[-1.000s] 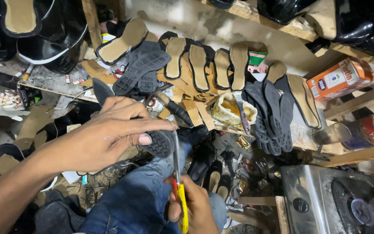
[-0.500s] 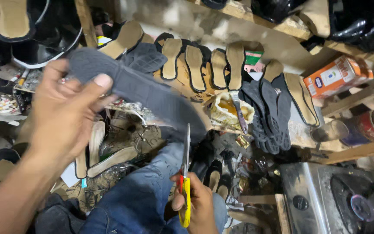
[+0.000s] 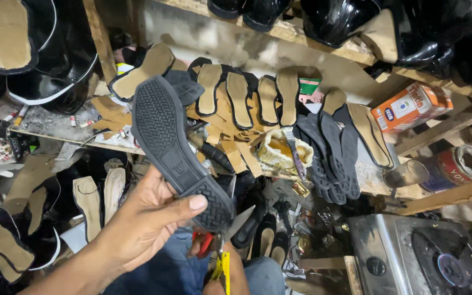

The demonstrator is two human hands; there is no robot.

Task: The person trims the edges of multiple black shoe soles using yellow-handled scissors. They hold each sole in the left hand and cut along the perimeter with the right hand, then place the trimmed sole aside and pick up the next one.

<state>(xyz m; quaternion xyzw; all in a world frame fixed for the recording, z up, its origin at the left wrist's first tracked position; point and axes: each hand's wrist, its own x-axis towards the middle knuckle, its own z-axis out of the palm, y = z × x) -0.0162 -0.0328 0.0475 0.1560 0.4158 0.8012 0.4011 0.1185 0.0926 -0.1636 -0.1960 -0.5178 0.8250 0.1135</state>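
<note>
Head view: left hand (image 3: 148, 218) is curled round a black rubber shoe sole (image 3: 173, 147), thumb pressed on the heel end, fingers behind it. Sole is held up in the air w/ its bumpy tread side facing the camera, toe end tilted up & to the left, in front of the shelf.

Right hand (image 3: 214, 257) is low down, mostly hidden under the sole & left hand. It's closed round the red & yellow handles of scissors (image 3: 228, 240). Scissor blades are a bit open, pointing up, tips right at the heel edge of the sole; can't tell if they touch it.

Behind, on a wood shelf (image 3: 55, 136), a row of tan insoles (image 3: 236, 98) leans on the wall, w/ more dark soles (image 3: 329, 153) stacked to the right. An orange box (image 3: 411, 106) & a tin can (image 3: 460, 164) sit further right. Shiny black shoes (image 3: 55, 49) hang top left. A steel gas stove (image 3: 422, 257) is bottom right. Blue jeans (image 3: 165, 273) show under the hands
</note>
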